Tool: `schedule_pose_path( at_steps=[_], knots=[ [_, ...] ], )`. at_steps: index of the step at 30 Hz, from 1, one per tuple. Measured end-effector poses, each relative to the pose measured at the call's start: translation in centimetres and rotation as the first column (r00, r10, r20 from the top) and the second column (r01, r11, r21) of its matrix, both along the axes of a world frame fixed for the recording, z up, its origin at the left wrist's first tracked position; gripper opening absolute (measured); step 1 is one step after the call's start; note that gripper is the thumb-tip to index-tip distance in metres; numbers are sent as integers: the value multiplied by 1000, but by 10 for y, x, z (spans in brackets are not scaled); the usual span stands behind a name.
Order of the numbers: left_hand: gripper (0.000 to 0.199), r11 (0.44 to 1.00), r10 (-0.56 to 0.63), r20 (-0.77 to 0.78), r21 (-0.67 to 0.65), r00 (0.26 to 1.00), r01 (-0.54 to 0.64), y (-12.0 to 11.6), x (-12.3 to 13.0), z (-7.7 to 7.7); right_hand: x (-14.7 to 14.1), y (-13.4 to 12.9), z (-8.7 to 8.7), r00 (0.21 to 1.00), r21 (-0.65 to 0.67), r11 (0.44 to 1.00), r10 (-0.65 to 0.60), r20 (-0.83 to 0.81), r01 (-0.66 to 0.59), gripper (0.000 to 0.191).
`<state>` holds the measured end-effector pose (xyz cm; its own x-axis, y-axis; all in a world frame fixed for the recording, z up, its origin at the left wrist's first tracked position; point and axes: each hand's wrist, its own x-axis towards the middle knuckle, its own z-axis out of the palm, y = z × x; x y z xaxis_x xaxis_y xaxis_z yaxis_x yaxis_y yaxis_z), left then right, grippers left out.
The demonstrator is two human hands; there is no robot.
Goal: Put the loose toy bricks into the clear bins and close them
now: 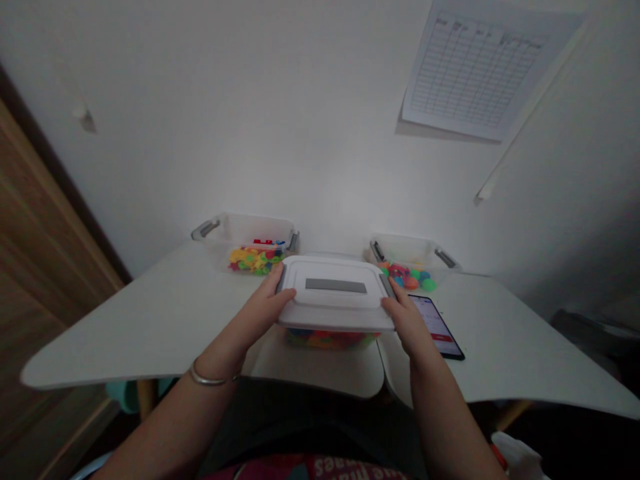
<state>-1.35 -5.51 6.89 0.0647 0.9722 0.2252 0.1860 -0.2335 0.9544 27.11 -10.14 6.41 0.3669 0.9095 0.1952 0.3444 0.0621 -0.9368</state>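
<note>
Between my two hands is a clear plastic storage box (333, 339) with a white lid (340, 310) on top and grey side latches. Colourful pieces show through its wall below the lid. My left hand (267, 293) grips the left end, thumb on the lid's edge and fingers around the latch side. On the right end, my right hand (403, 313) holds it the same way, thumb on the lid. Most fingers of both hands are hidden behind the box. Whether its base touches the table is hard to tell.
An open clear bin (225, 233) with colourful pieces stands at the back left, another open bin (425, 250) at the back right. A phone (440, 330) lies on the white table (150, 320) beside my right forearm. A printed sheet (470, 73) hangs on the wall.
</note>
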Motion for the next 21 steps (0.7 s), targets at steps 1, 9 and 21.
schedule_pose_path(
  at_steps=[1, 9, 21],
  knots=[
    [70, 1000, 3, -56, -10, 998, -3, 0, 0, 3, 0, 0, 0, 1000, 3, 1000, 3, 11, -3, 69],
    [45, 906, 261, -601, 423, 755, 24, -37, 29, 27, -11, 6, -15, 996, -1, 1000, -21, -84, 21, 69],
    [37, 847, 162, -697, 461, 699, 264, -41, 58, 22, -39, 16, -38, 922, 141, 911, 384, 60, -388, 62]
  ],
)
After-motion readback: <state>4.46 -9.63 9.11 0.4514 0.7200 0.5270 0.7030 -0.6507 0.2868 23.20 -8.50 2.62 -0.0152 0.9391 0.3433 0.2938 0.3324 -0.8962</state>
